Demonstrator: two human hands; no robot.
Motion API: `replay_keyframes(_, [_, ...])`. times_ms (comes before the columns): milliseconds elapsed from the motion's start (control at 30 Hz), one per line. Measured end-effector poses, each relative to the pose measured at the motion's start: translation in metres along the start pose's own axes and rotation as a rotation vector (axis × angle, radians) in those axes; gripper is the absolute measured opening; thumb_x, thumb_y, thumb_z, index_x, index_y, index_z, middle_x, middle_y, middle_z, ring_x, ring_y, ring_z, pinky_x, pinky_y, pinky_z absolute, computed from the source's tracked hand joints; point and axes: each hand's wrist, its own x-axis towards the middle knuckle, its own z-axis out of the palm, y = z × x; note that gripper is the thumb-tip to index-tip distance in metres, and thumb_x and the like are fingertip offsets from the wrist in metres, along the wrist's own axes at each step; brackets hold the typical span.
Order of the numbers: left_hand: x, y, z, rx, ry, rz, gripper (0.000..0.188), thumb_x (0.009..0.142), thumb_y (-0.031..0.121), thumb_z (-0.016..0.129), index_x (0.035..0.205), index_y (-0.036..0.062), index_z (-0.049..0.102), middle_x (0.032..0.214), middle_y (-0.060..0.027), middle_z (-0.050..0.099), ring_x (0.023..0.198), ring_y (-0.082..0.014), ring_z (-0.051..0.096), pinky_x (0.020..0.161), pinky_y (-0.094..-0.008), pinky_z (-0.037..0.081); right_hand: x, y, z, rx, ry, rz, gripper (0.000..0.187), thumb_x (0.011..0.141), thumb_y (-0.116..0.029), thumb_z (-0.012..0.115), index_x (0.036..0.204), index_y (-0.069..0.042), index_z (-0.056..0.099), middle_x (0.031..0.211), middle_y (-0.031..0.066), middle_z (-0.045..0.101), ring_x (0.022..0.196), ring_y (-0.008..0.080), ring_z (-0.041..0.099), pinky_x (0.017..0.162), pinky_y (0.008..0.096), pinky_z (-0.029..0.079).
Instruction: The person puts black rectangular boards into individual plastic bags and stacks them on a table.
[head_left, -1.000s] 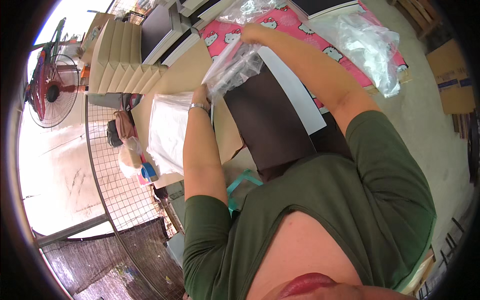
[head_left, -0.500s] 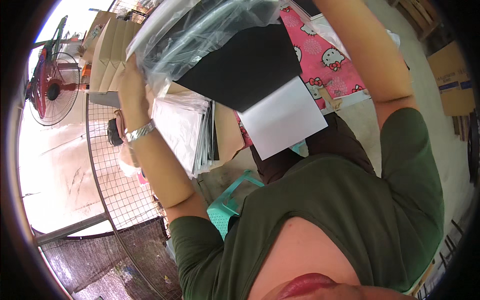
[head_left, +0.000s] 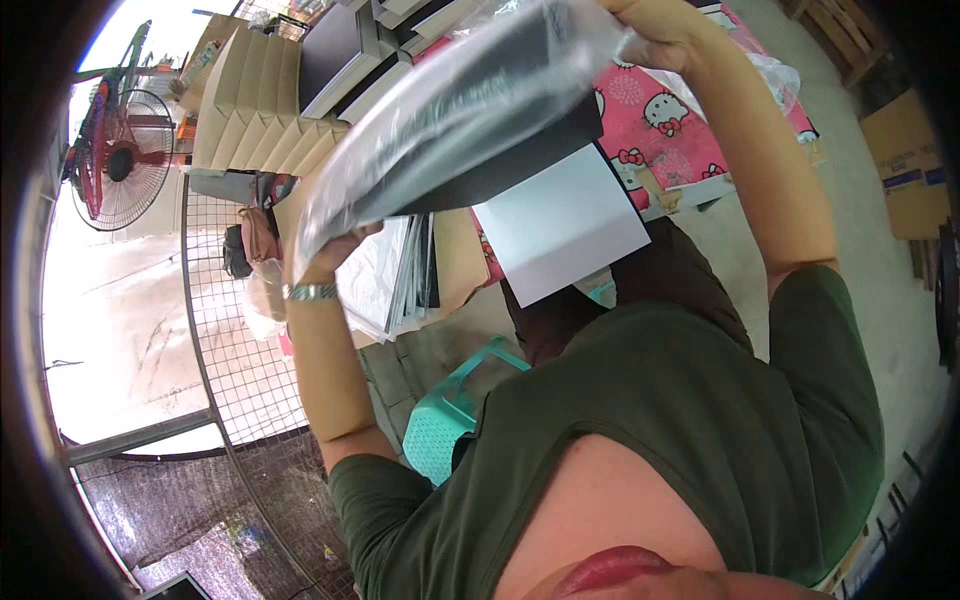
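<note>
A clear plastic bag point(head_left: 470, 110) with something dark inside or behind it stretches slantwise between my two hands, held above the table. My left hand point(head_left: 340, 252), with a metal watch band at the wrist, is closed on its lower left end. At the upper right end my right hand point(head_left: 668, 32) grips the plastic, its fingers partly cut off by the top edge. Below the bag lies a black sheet point(head_left: 500, 178), partly covered by it. A white sheet point(head_left: 565, 225) overlaps the table's near edge above my lap. Beside my left hand is a stack of plastic-sleeved sheets point(head_left: 385, 280).
Pink cartoon-patterned cloth point(head_left: 665, 150) covers the table. Black-covered blocks with pale sides point(head_left: 345, 60) and a brown folded card stack point(head_left: 245, 100) stand at the far left. A teal plastic stool point(head_left: 435, 435) is near my left side. Further left are wire mesh and a fan point(head_left: 120, 160).
The plastic bag has come nearer and lower, exposing the black-covered blocks behind it. My left hand has moved right and toward me; my right hand has come into view at the top.
</note>
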Motion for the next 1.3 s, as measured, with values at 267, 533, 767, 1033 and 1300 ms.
replay_keyframes(267, [0.059,-0.107,0.019,-1.013,-0.109,-0.726,0.011,0.084,0.017,0.053,0.085,0.0059,0.051,0.068,-0.0030,0.043,0.051,-0.0100,0.035,0.049,-0.0235,0.036,0.039,0.098,-0.095,0.017,0.149,0.113,0.019,0.084,-0.003,0.048,0.103,-0.005,0.053,0.093,0.0020,0.060,0.083,0.0102,0.060,0.079,0.0257,0.050])
replay_keyframes(533, [0.021,-0.234,0.122,-1.060,0.334,-0.485,0.017,0.091,0.022,0.047,0.093,0.0070,0.055,0.075,-0.0027,0.055,0.055,-0.0109,0.041,0.051,-0.0220,0.040,0.008,0.240,-0.158,0.133,0.405,0.102,0.022,0.088,-0.011,0.048,0.107,-0.001,0.054,0.091,0.0058,0.059,0.077,0.0138,0.054,0.071,0.0258,0.043])
replay_keyframes(767, [-0.044,-0.168,0.141,-0.278,0.230,-0.369,0.020,0.086,0.008,0.049,0.102,0.0029,0.058,0.086,-0.0054,0.061,0.065,-0.0165,0.055,0.059,-0.0276,0.044,-0.047,0.218,-0.091,-0.892,0.316,0.306,0.028,0.084,-0.025,0.058,0.087,0.003,0.057,0.076,0.0056,0.055,0.067,0.0172,0.048,0.061,0.0329,0.039])
replay_keyframes(1033, [-0.219,-0.203,0.198,-0.422,0.233,-0.690,0.026,0.091,0.018,0.049,0.101,-0.0020,0.061,0.092,-0.0046,0.064,0.075,-0.0110,0.057,0.067,-0.0244,0.045,-0.210,0.247,-0.034,-0.856,0.224,0.616,0.030,0.085,-0.029,0.057,0.078,0.000,0.057,0.067,0.0140,0.053,0.064,0.0219,0.051,0.059,0.0354,0.040])
replay_keyframes(1300, [-0.237,-0.165,0.191,-0.203,0.503,-0.422,0.020,0.091,0.022,0.050,0.096,0.0027,0.047,0.067,-0.0061,0.056,0.055,-0.0123,0.053,0.050,-0.0266,0.044,-0.175,0.223,-0.014,-0.781,-0.002,0.657,0.027,0.085,-0.023,0.058,0.091,0.000,0.044,0.064,0.0108,0.056,0.051,0.0176,0.056,0.051,0.0318,0.043])
